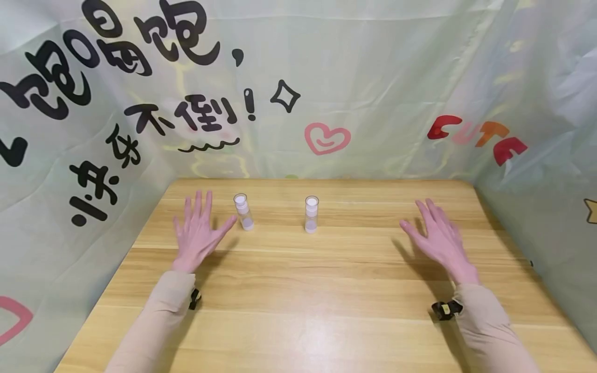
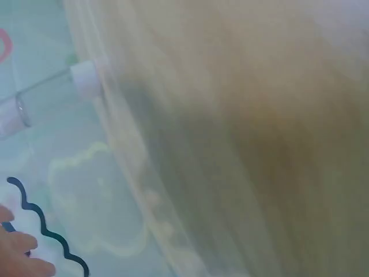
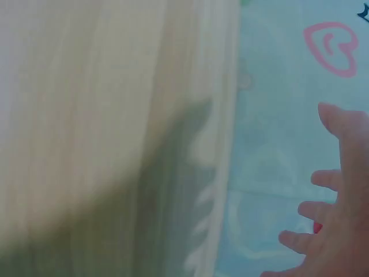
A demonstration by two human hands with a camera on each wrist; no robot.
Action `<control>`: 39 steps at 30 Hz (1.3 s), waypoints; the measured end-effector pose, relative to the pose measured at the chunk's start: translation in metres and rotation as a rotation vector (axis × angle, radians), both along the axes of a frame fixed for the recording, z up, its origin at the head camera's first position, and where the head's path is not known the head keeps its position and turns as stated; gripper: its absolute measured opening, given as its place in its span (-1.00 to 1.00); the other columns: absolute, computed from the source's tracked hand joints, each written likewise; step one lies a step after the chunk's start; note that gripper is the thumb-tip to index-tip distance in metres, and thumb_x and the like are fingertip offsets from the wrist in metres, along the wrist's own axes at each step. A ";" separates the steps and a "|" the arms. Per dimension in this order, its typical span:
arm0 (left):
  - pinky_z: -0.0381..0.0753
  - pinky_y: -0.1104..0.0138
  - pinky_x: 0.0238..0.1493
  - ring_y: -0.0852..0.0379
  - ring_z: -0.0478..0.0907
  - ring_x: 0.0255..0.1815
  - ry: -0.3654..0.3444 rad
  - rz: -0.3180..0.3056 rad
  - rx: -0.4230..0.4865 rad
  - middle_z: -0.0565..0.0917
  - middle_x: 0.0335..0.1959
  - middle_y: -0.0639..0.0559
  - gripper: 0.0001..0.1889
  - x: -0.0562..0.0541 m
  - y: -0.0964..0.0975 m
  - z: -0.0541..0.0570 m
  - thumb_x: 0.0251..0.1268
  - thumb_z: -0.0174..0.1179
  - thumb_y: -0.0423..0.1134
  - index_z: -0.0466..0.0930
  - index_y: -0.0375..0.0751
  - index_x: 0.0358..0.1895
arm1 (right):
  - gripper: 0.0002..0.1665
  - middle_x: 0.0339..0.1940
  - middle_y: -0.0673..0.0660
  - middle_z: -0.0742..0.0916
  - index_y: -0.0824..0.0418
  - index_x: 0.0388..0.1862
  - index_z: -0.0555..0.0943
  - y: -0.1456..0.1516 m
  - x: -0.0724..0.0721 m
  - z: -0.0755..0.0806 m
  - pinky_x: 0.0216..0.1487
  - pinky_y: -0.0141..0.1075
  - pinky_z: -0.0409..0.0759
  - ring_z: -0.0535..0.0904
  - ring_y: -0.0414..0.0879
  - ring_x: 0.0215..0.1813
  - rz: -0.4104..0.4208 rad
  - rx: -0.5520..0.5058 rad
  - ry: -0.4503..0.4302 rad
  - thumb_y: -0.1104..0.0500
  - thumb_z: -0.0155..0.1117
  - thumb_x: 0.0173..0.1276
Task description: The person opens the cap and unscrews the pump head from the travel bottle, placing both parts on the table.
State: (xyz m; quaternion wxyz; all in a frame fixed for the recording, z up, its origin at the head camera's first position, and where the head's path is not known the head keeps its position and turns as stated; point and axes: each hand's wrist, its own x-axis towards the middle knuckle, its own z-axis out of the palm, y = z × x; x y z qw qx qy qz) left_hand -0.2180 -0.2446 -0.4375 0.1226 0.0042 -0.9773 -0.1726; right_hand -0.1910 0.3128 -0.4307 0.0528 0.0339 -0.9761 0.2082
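Two small clear bottles with whitish tops and bottoms stand on the wooden table point(image 1: 322, 274). My left hand point(image 1: 197, 233) is spread over the table's left side, thumb pointing toward the left bottle point(image 1: 244, 212), and holds nothing. Farther right stands the other bottle point(image 1: 311, 214), near the middle of the table. My right hand point(image 1: 438, 238) hovers with its fingers extended over the right side, casting a shadow, and it too is bare. In the left wrist view, part of a bottle point(image 2: 86, 79) shows at upper left. Extended fingers of my right hand point(image 3: 340, 208) appear in the right wrist view.
A pale printed cloth point(image 1: 373, 93) with dark lettering, a pink heart and coloured letters hangs behind the table and along both sides. Black wrist cameras sit at the sleeves, one at the left cuff point(image 1: 195, 299) and one at the right point(image 1: 446, 310).
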 end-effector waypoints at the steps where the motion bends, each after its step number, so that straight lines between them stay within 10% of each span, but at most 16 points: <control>1: -0.34 -0.47 0.47 -0.25 -0.35 0.70 0.026 -0.004 0.016 -0.31 0.69 0.02 0.07 0.000 0.003 0.002 0.23 -0.14 0.58 -0.29 0.09 0.65 | 0.00 0.68 0.34 -0.04 0.10 0.68 -0.10 -0.002 0.000 0.001 0.39 0.56 -0.08 -0.06 0.51 0.59 0.006 -0.005 0.020 -0.37 -0.07 0.49; 26: -0.01 -0.12 0.63 -0.19 0.02 0.65 0.429 -0.240 0.120 0.31 0.54 -0.20 -0.20 0.003 0.092 0.021 0.27 0.07 0.23 0.34 -0.24 0.45 | -0.28 0.60 0.39 0.25 0.26 0.48 0.33 -0.049 0.007 0.011 0.30 0.53 0.18 0.22 0.51 0.48 0.081 -0.132 0.189 -0.16 0.03 0.55; 34: 0.05 -0.12 0.61 -0.17 0.05 0.65 0.358 -0.362 0.186 0.28 0.56 -0.19 -0.19 0.005 0.136 0.011 0.30 0.18 0.15 0.24 -0.24 0.50 | -0.36 0.55 0.38 0.34 0.25 0.44 0.39 -0.070 0.009 0.007 0.26 0.50 0.28 0.28 0.46 0.47 0.104 -0.219 0.215 -0.08 0.07 0.55; 39: 0.12 -0.14 0.58 -0.14 0.04 0.66 0.178 -0.412 0.367 0.18 0.61 -0.16 -0.10 0.003 0.164 0.004 0.29 0.28 0.10 0.11 -0.20 0.57 | -0.40 0.51 0.40 0.38 0.28 0.41 0.42 -0.081 0.010 0.006 0.28 0.48 0.28 0.32 0.47 0.44 0.131 -0.272 0.232 -0.03 0.10 0.54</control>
